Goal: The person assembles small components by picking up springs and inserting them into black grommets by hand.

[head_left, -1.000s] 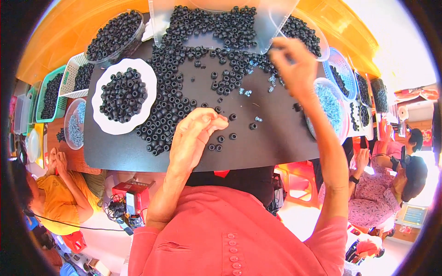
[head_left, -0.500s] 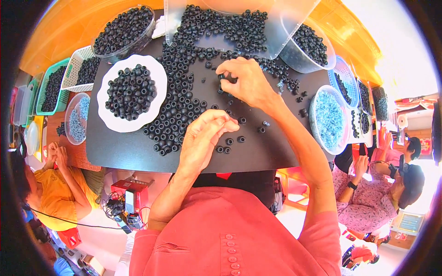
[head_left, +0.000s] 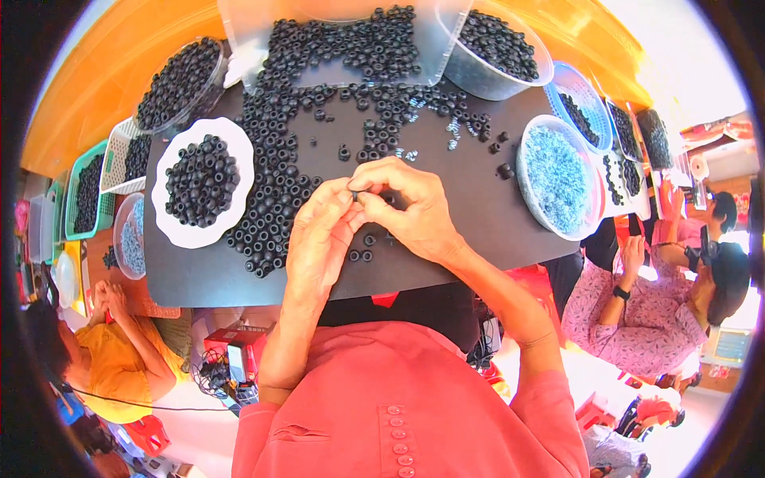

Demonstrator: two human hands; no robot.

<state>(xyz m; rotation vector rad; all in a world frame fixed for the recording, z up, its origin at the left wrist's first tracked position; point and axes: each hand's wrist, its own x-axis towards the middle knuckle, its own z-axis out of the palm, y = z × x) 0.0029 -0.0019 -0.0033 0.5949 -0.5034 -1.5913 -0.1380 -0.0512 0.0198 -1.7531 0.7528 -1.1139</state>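
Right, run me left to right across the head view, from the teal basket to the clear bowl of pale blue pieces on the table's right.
Teal basket, white basket, white wavy-edged plate, left hand, right hand, clear bowl of pale blue pieces.

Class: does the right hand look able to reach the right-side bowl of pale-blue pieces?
Probably yes: only loose black beads lie between the right hand and the bowl, though that hand looks busy with a black piece.
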